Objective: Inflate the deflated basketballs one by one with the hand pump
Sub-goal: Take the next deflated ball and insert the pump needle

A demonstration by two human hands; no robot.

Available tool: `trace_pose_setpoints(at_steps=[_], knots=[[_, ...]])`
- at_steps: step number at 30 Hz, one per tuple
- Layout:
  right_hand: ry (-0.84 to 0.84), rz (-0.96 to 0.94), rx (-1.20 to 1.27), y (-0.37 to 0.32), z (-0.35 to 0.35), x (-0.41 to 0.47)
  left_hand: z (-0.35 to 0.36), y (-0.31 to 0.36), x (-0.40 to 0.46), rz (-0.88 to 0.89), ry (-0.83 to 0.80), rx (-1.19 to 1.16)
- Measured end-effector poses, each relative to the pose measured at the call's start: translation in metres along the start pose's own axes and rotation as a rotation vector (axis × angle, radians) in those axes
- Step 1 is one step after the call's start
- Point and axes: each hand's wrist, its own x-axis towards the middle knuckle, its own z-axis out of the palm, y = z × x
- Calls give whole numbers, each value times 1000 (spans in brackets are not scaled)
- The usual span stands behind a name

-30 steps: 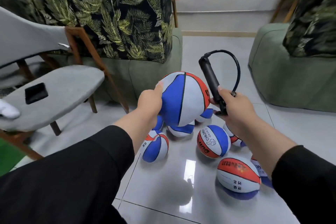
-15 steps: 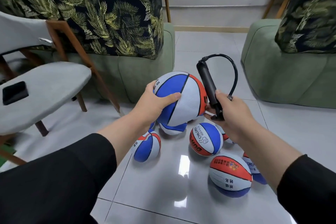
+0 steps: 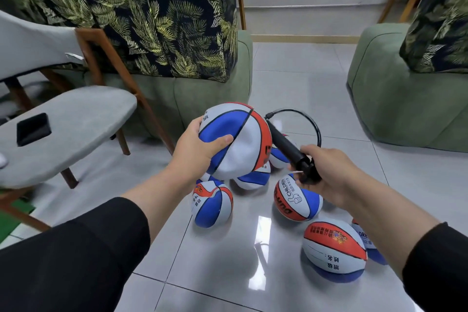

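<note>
Glossy grey tile floor between green sofas; left hand grips a ball, right hand grips the pump.

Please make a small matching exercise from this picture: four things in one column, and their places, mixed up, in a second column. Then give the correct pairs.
Things:
1. dented red, white and blue basketball
2. black hand pump with looped hose
3. flat black phone
4. basketball printed CHILDREN

Places:
A. on the grey chair seat
B. on the glossy tiled floor
C. held in the left hand
D. held in the right hand

Pairs: 1-C, 2-D, 3-A, 4-B
</note>
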Motion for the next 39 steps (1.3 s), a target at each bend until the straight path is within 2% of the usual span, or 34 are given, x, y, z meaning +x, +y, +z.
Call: trace_pose_setpoints(at_steps=[5, 8, 12, 15, 20, 22, 33, 35, 39], knots=[[-20, -12, -3, 7, 8, 3, -9, 0, 3, -27, 28, -47], [-14, -118, -4, 7, 13, 2, -10, 11, 2, -199, 89, -191], [-66, -251, -19, 6, 17, 2, -12, 17, -2, -438, -37, -366], [-114, -202, 66, 11, 15, 6, -11, 16, -7, -505, -94, -365], [-108, -147, 181, 11, 11, 5, -14, 20, -10, -415, -385, -267], [-101, -140, 192, 10, 11, 3, -13, 21, -11, -367, -454, -254], [-37, -121, 240, 7, 16, 6, -8, 9, -8, -217, -445, -242], [-24, -113, 248, 6, 16, 6, -9, 7, -5, -174, -468, -174], [4, -99, 253, 5, 13, 6, -7, 15, -5, -62, -457, 121]])
